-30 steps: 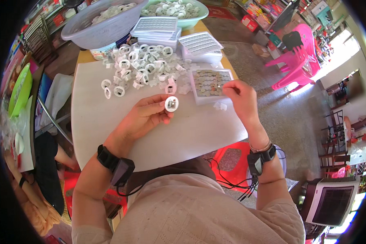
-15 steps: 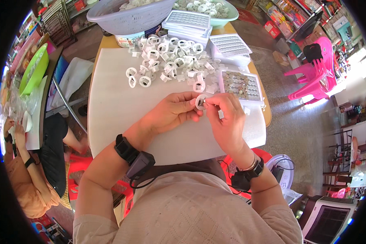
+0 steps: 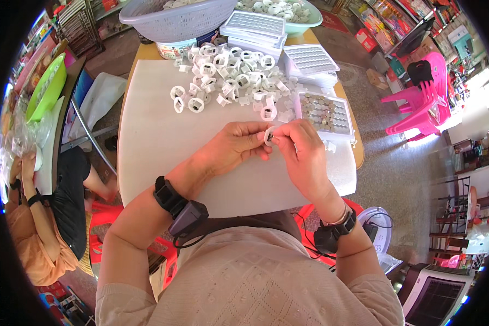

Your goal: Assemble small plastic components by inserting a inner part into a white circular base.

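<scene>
Over the middle of the white-covered table [image 3: 163, 163], my left hand [image 3: 238, 145] pinches a small white round plastic part [image 3: 268, 136] with a dark piece at its centre. The thumb and forefinger of my right hand [image 3: 305, 157] are closed at the part's right side; whether a smaller piece lies between those fingertips is hidden. Just beyond my fingers lies a similar white ring-shaped part [image 3: 268, 113]. Behind it spreads a loose pile of such parts [image 3: 228, 70]. To the right of the pile, a white tray [image 3: 339, 136] holds many small flat metallic-looking pieces.
Stacked white ridged trays [image 3: 309, 58] and another stack [image 3: 252, 26] stand at the back. Beyond are a grey-lilac basket [image 3: 174, 24] and a pale green basin [image 3: 309, 22], both with white parts. At left, a person [image 3: 43, 233] sits at another table with a green basin [image 3: 46, 89].
The round part has turned between my fingers, now showing more of its edge. My right fingertips have shifted slightly against it. The person at left has moved their hands together.
</scene>
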### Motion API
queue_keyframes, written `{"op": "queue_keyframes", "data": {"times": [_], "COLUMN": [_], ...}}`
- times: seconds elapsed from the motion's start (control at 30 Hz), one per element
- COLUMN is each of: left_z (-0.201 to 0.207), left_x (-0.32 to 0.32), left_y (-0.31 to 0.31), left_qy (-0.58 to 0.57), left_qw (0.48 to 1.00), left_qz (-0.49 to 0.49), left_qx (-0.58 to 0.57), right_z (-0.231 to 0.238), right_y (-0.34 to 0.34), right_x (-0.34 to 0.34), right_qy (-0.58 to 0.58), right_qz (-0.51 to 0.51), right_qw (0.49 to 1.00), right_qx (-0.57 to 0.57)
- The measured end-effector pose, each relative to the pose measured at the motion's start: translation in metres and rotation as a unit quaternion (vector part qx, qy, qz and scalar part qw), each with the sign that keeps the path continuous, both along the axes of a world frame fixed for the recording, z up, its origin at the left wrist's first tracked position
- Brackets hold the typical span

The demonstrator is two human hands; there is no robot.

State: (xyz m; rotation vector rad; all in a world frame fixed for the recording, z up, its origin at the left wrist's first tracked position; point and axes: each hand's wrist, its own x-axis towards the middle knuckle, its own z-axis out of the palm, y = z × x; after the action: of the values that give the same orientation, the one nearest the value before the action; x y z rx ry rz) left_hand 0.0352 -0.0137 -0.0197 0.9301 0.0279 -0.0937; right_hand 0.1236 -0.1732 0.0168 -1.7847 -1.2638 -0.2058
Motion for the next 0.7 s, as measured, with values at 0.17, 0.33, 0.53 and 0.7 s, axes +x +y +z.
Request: {"op": "queue_keyframes", "data": {"times": [0.17, 0.33, 0.53, 0.7], "left_z": [-0.0017, -0.0018, -0.0027, -0.0028], "left_x": [0.0005, 0.0003, 0.0001, 0.0004], "left_y": [0.0005, 0.0009, 0.0027, 0.0032], "left_qy": [-0.017, -0.026, -0.019, -0.008], "left_qw": [1.000, 0.999, 0.999, 0.999], "left_qz": [-0.012, -0.022, -0.031, -0.043], "left_qx": [-0.001, -0.006, -0.009, -0.009], "right_z": [0.0025, 0.0007, -0.0007, -0.0020], "right_y": [-0.0031, -0.0063, -0.0049, -0.0060], "right_x": [-0.0032, 0.0012, 0.0004, 0.0031], "right_qy": [0.059, 0.071, 0.131, 0.185], "right_qz": [-0.015, 0.009, 0.033, 0.059], "right_qw": [0.998, 0.997, 0.991, 0.981], "right_qx": [-0.004, -0.016, -0.005, -0.004]}}
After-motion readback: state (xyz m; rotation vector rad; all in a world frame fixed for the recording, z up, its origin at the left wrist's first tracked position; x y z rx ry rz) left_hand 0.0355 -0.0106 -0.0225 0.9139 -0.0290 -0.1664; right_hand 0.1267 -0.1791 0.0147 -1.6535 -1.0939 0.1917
